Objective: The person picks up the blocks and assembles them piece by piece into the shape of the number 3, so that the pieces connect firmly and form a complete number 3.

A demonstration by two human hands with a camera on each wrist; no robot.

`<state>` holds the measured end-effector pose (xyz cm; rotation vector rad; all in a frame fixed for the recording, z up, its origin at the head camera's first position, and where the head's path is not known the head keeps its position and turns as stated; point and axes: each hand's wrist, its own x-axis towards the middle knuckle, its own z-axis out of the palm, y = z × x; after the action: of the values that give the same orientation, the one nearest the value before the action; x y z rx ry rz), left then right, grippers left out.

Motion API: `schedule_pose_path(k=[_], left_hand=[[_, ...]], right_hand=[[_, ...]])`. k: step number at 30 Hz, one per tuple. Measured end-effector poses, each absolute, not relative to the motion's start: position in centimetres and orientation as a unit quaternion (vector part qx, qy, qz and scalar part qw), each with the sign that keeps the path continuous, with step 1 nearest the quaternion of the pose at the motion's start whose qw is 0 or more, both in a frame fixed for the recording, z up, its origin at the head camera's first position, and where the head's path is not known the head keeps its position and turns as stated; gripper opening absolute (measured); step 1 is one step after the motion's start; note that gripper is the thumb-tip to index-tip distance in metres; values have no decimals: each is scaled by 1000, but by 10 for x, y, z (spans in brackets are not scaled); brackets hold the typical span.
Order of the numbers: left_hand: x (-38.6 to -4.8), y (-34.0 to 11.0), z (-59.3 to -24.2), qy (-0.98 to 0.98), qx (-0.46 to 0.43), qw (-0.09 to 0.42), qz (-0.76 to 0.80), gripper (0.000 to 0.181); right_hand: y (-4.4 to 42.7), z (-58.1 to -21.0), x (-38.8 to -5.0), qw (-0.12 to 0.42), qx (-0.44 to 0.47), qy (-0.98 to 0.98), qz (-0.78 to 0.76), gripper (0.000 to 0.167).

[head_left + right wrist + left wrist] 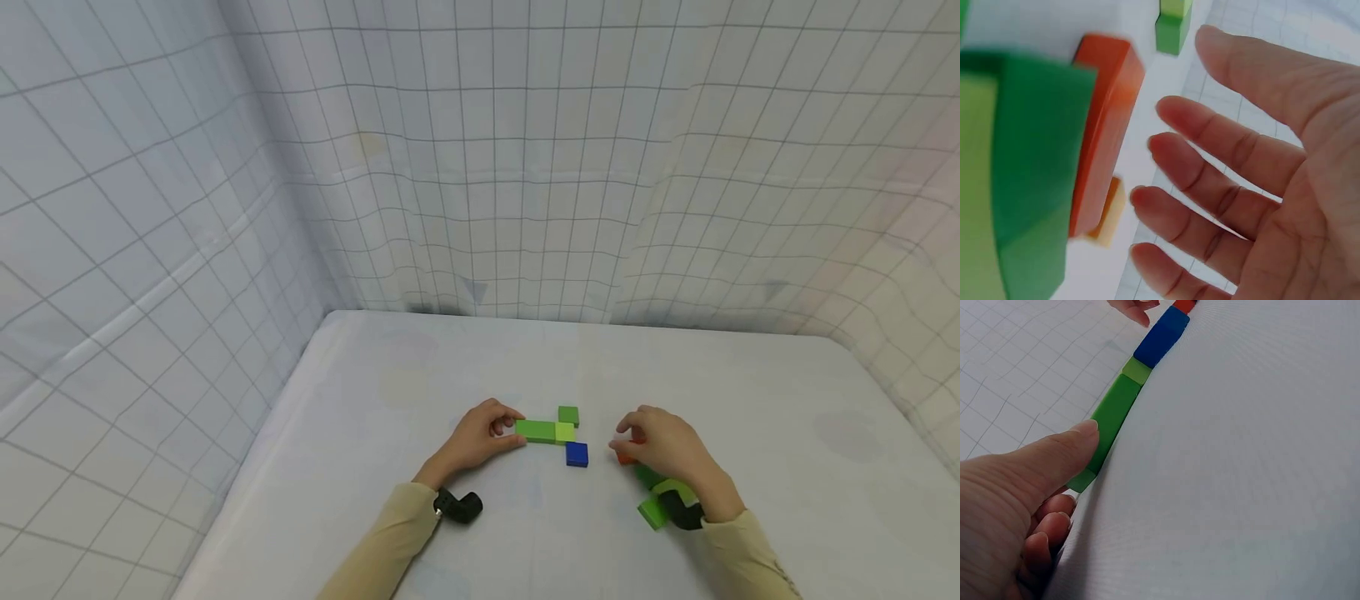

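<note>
My left hand holds the left end of a long green block between thumb and fingers. The thumb presses its near side in the left wrist view. At the block's right end sits a small yellow-green block. A small green block lies just behind that, and a blue block just in front. My right hand hovers by an orange-red block, its fingers apart and loosely bent. Nothing is between them in the right wrist view, where a gap separates the fingertips from the block.
Under the right wrist lie a dark green block and a bright green block, partly hidden by the hand and wrist camera. A yellow-orange piece shows behind the orange-red block. White table extends around; gridded cloth hangs behind.
</note>
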<state>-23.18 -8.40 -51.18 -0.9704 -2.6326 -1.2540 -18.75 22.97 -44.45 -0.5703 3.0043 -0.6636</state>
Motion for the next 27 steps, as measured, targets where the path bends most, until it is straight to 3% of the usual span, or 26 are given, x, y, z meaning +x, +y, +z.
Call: schedule_pose_path(k=[9,27], left_hand=[[-232,-83,-511,-862,-298,9,-409,34],[-229,-82,-507,-869,-290,5,-402,33]], right_hand=[[246,-449,-185,34,-179,964,-195,33],[245,-449,-183,55,-174,960,-214,29]])
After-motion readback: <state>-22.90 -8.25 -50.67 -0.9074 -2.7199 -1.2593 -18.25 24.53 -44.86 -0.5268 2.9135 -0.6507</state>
